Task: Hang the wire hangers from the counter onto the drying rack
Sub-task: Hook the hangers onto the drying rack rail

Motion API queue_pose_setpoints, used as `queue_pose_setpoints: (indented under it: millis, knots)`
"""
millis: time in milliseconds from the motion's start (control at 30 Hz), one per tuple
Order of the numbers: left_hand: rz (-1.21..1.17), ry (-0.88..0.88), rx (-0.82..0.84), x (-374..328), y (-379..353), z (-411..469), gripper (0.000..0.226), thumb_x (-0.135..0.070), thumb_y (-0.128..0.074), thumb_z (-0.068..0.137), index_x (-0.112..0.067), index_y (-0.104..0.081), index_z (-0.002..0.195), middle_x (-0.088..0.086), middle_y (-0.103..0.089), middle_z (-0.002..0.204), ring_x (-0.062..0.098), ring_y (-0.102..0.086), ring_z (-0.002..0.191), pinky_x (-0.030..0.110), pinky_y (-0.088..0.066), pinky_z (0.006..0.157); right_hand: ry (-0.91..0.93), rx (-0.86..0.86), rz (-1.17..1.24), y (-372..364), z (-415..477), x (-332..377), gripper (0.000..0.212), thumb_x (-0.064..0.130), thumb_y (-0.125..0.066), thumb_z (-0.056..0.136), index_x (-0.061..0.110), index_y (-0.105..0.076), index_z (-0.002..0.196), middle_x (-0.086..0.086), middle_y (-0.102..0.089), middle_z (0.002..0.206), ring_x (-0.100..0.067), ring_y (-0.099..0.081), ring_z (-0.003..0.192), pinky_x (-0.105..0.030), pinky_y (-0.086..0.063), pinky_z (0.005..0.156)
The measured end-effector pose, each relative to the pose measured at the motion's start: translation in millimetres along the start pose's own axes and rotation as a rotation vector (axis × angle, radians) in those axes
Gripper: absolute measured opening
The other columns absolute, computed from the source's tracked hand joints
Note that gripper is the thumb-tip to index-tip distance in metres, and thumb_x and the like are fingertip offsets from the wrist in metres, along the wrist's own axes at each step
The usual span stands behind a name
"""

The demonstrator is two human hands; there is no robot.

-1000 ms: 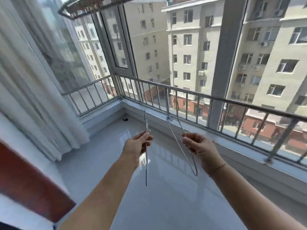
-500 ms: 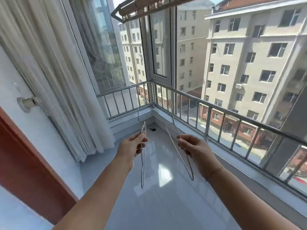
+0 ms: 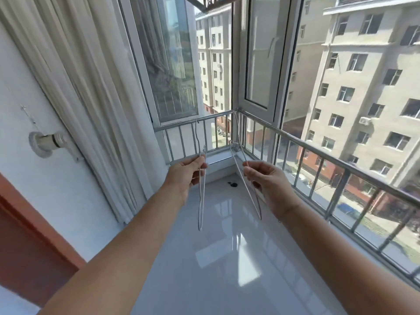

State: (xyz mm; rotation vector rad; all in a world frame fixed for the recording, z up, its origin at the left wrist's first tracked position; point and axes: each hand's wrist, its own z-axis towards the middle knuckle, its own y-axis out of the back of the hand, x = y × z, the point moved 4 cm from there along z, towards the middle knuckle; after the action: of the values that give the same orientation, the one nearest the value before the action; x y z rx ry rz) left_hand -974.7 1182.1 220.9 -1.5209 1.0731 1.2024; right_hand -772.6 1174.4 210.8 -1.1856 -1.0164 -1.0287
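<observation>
My left hand [image 3: 186, 172] pinches a thin wire hanger [image 3: 201, 196] that hangs edge-on, its hook pointing up. My right hand [image 3: 267, 178] grips a second wire hanger [image 3: 246, 189], tilted with its hook toward the rail corner. Both hands are held out at chest height over the glossy white counter [image 3: 227, 258]. The drying rack [image 3: 210, 1] shows only as a brown perforated end at the top edge, well above both hangers.
A metal guard rail [image 3: 318, 146] runs along the window side on the right and across the far corner. A cream curtain [image 3: 91, 87] hangs on the left beside a white wall fitting [image 3: 43, 144]. An open window sash [image 3: 261, 64] stands ahead. A small dark object [image 3: 232, 184] lies on the counter.
The view has swung left, bringing the curtain and wall into frame. Both hands keep their hangers and have risen slightly; the rack end has moved to the top centre edge.
</observation>
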Motion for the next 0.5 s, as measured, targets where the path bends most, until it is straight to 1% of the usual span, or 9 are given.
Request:
queue_pose_setpoints:
  millis: [67,167,267,333,400,433,500]
  knots:
    - [0.0,-0.006,0.012,-9,9,38,0.008,-0.017,-0.064,0.086,-0.017,-0.072,0.088,-0.008,-0.069,0.064,0.01,-0.057,0.065,0.023,-0.045,0.063,0.005,0.0,0.006,-15,36,-5,0.01,0.004,-0.063,0.083,0.012,-0.068,0.086,-0.001,-0.055,0.067,-0.01,-0.043,0.06,-0.018,-0.034,0.056]
    - [-0.003,-0.013,0.045,-26,23,97,0.009,-0.016,-0.065,0.085,-0.014,-0.072,0.092,-0.004,-0.068,0.069,0.01,-0.056,0.063,0.022,-0.043,0.06,0.016,-0.024,0.008,-40,91,-11,0.008,0.008,-0.066,0.082,0.015,-0.071,0.084,-0.001,-0.057,0.069,-0.013,-0.042,0.062,-0.022,-0.034,0.059]
    - [-0.012,-0.006,0.081,-48,35,154,0.013,-0.015,-0.065,0.085,-0.011,-0.071,0.096,0.0,-0.067,0.073,0.011,-0.056,0.063,0.021,-0.044,0.059,0.038,-0.054,0.036,-68,145,-12,0.01,0.007,-0.065,0.083,0.016,-0.07,0.083,0.0,-0.06,0.069,-0.01,-0.048,0.062,-0.017,-0.04,0.058]
    - [0.002,-0.009,0.104,-64,40,193,0.014,-0.016,-0.065,0.086,-0.011,-0.072,0.097,-0.001,-0.067,0.072,0.01,-0.056,0.062,0.019,-0.045,0.054,0.06,-0.057,0.042,-86,180,-9,0.009,0.007,-0.065,0.083,0.015,-0.07,0.085,0.0,-0.06,0.071,-0.007,-0.05,0.062,-0.014,-0.042,0.059]
    - [0.026,-0.014,0.125,-78,43,232,0.012,-0.017,-0.065,0.086,-0.013,-0.072,0.095,-0.003,-0.068,0.07,0.009,-0.055,0.062,0.017,-0.042,0.046,0.083,-0.068,0.044,-101,217,-5,0.008,0.009,-0.066,0.083,0.014,-0.07,0.087,0.0,-0.061,0.071,-0.007,-0.051,0.062,-0.016,-0.041,0.061]
    - [0.039,-0.019,0.133,-86,43,251,0.011,-0.017,-0.065,0.086,-0.014,-0.072,0.093,-0.005,-0.068,0.067,0.009,-0.055,0.062,0.017,-0.041,0.046,0.093,-0.08,0.052,-106,235,-2,0.008,0.008,-0.066,0.082,0.014,-0.069,0.087,0.001,-0.062,0.07,-0.007,-0.051,0.062,-0.017,-0.041,0.062]
    - [0.058,-0.042,0.152,-101,42,286,0.011,-0.018,-0.064,0.087,-0.015,-0.072,0.093,-0.007,-0.068,0.065,0.009,-0.055,0.062,0.018,-0.04,0.05,0.114,-0.104,0.073,-114,270,5,0.009,0.007,-0.066,0.082,0.014,-0.069,0.087,0.001,-0.064,0.07,-0.009,-0.052,0.067,-0.019,-0.042,0.066]
